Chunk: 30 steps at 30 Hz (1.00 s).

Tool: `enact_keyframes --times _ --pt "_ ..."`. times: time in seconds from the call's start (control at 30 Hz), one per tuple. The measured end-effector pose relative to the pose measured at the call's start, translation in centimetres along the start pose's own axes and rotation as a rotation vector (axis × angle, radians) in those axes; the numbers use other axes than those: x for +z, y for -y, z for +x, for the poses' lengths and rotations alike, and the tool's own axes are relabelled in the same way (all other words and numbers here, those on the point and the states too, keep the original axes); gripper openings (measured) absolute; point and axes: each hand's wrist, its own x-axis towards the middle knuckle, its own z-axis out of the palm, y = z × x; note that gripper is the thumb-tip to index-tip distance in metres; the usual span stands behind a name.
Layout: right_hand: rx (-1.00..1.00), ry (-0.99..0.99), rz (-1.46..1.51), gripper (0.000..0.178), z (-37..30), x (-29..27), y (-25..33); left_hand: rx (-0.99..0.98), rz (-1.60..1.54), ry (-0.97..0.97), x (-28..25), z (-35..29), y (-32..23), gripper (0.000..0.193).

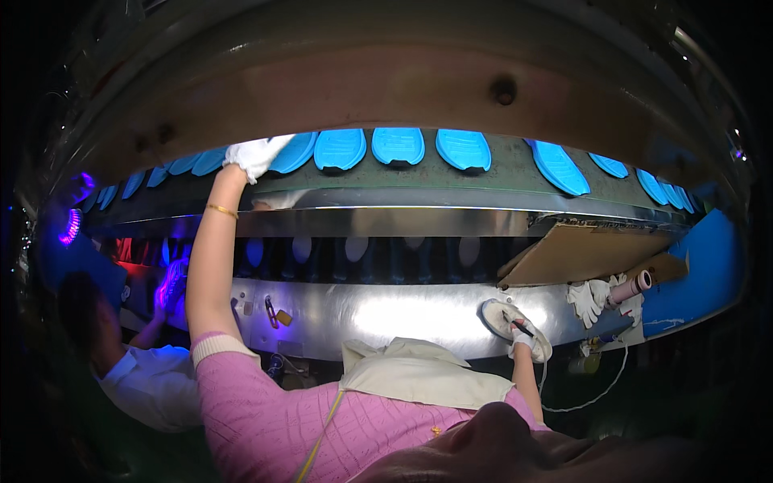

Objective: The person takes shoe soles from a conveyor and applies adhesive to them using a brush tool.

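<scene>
My left hand (256, 158), in a white glove, reaches up to the green conveyor belt (509, 165). Its fingers stretch over the edge of a bright blue shoe sole (298, 154); part of that sole lies behind the hand. Several more blue soles (398, 146) lie along the belt on both sides. Low on the right, my right hand (522, 332), also gloved, is closed around a thin dark-handled tool (527, 328). Beside and under this hand lies an off-white, shoe-shaped piece (493, 315) with a darker rim, over the metal worktop's front edge.
An overhead beam (338, 92) hides the belt's far side. Cardboard (592, 251), white gloves (586, 302), a pinkish roll (632, 286) and a blue panel (700, 270) are at right. A padlock (283, 317) lies on the metal worktop (322, 310). A co-worker (153, 382) sits left, near purple light.
</scene>
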Motion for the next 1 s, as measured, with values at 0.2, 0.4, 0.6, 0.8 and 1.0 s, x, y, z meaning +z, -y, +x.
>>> enact_keyframes --times 0.2,0.4,0.6,0.8,1.0 --pt "-0.056 -0.014 -0.081 0.026 1.6 1.0 0.9 -0.225 0.244 0.243 3.1 2.0 4.2 0.079" --pt "-0.002 -0.054 0.055 0.024 1.8 0.7 1.6 -0.526 0.292 0.075 4.6 0.7 4.3 0.075" --pt "0.075 -0.008 0.315 0.028 -0.6 -1.2 3.4 -0.612 0.357 -0.009 5.5 0.4 6.1 0.073" --pt "0.057 -0.084 0.407 0.029 -2.1 -2.1 3.7 -0.084 0.062 -0.551 3.8 -1.2 4.2 0.035" --pt "0.038 -0.039 0.317 0.027 -3.8 -1.6 6.4 0.595 -0.129 -0.216 4.9 -3.2 -4.3 0.051"
